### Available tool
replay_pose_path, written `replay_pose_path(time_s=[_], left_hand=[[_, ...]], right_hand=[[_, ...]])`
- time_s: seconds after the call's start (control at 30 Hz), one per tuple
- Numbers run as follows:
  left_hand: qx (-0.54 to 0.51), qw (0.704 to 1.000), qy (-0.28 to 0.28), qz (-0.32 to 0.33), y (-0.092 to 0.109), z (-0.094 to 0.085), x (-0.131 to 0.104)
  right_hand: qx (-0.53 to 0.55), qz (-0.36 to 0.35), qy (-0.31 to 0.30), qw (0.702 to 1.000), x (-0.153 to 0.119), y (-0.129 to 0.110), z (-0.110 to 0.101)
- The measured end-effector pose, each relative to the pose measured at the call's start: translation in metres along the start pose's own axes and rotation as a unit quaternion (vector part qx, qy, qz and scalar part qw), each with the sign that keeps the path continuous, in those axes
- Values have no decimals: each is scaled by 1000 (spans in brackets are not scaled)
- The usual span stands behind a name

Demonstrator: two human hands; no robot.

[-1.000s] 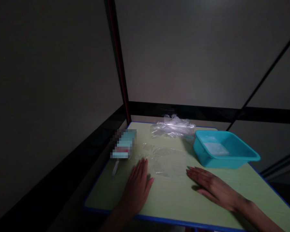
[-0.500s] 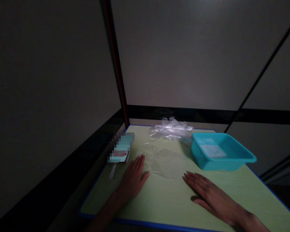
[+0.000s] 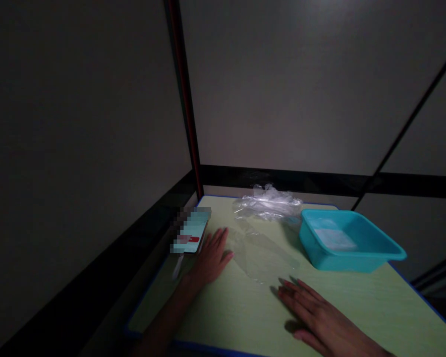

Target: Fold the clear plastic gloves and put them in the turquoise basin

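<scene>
A thin clear plastic bag (image 3: pixel 263 255) lies spread flat on the pale green table, hard to make out against its surface. My left hand (image 3: pixel 211 257) rests at the bag's left edge, fingers stretched forward and thumb apart. Just below the bag's near right corner is my right hand (image 3: pixel 314 312), palm down with fingers extended; a shadow beneath suggests it is slightly raised. Neither hand grips anything. Farther back sits a crumpled heap of clear plastic bags (image 3: pixel 269 202).
A turquoise plastic basin (image 3: pixel 351 260) stands on the right, with a flat white packet (image 3: pixel 334 239) inside. At the left edge is a phone with a lit screen (image 3: pixel 193 230), partly pixelated, and a whitish strip (image 3: pixel 178 266) beside it. Walls border the blue-edged table (image 3: pixel 226 317).
My left hand has slid forward along the bag's left side. The right hand has drawn back toward me, and the bag lies flatter. The view has shifted slightly.
</scene>
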State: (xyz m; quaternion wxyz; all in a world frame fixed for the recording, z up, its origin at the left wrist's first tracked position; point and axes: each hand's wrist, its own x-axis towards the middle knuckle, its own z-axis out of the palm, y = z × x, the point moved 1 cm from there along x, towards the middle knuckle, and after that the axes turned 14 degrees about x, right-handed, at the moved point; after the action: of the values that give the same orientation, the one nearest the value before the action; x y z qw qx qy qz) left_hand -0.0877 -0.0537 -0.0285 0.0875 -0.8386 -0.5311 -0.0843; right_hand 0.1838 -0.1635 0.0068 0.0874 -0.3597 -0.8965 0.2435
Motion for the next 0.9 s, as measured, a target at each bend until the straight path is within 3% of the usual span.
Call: replay_pose_path(time_s=[0.17, 0.33, 0.57, 0.7, 0.8, 0.9], left_hand=[[-4, 999, 45, -26, 18, -2, -19], [1, 996, 44, -79, 28, -7, -26], [7, 999, 10, -40, 11, -11, -11], [6, 999, -42, -24, 3, -15, -6], [-11, 998, -68, -13, 1, -17, -6], [-86, 995, -59, -1, 1, -17, -5]], right_hand=[[7, -3, 2, 1000, 1, -2, 1], [-3, -9, 5, 1000, 6, -8, 3], [32, -92, -16, 995, 19, -26, 5], [-3, -153, 28, 988, 34, -29, 27], [-32, -179, 19, 983, 45, -34, 39], [3, -183, -15, 983, 49, -44, 27]])
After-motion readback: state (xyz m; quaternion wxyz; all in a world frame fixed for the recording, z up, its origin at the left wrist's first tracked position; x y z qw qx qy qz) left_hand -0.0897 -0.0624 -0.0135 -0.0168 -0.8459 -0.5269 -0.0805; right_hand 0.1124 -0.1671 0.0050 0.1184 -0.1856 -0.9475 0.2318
